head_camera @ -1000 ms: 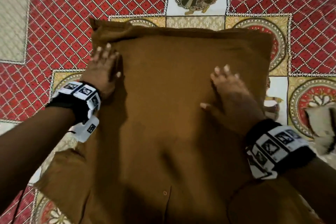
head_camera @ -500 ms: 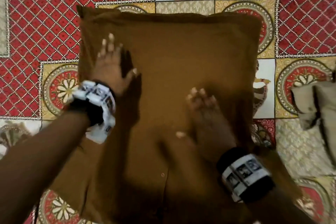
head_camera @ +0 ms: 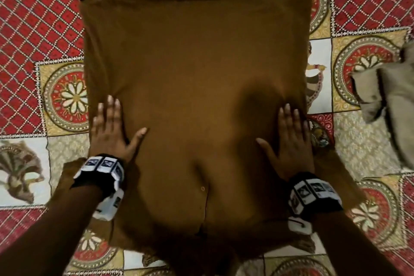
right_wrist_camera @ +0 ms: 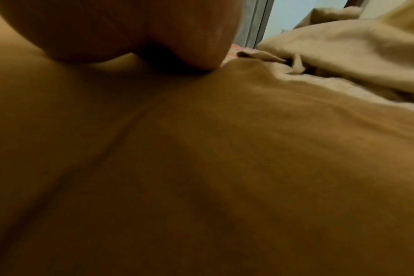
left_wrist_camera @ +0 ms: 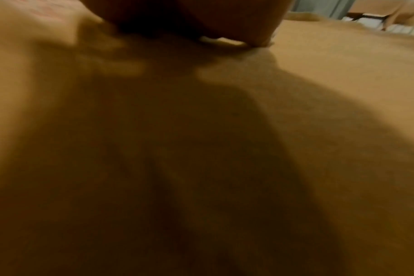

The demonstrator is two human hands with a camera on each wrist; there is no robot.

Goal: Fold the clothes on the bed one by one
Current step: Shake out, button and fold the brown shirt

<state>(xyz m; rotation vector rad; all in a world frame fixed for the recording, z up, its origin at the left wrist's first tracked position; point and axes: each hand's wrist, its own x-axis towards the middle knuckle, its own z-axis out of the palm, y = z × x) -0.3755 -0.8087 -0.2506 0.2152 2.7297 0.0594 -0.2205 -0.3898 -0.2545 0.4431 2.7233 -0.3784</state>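
Observation:
A brown shirt [head_camera: 192, 69] lies spread flat on the patterned bed, its button placket near me. My left hand [head_camera: 109, 127] presses flat on the shirt's left edge, fingers straight and thumb spread. My right hand [head_camera: 289, 136] presses flat near the shirt's right edge in the same way. Both wrist views show only brown cloth [left_wrist_camera: 296, 130] [right_wrist_camera: 248, 168] close under the palms, blurred, with the heel of each hand at the top.
The bedspread [head_camera: 40, 20] is red lattice with round floral medallions and figure panels. A crumpled beige garment [head_camera: 389, 96] lies at the right edge of the bed, also in the right wrist view as a beige garment [right_wrist_camera: 343, 46].
Both hands slid down the shirt toward me and outward to its side edges, staying flat on the cloth. The head camera tilted down over the shirt.

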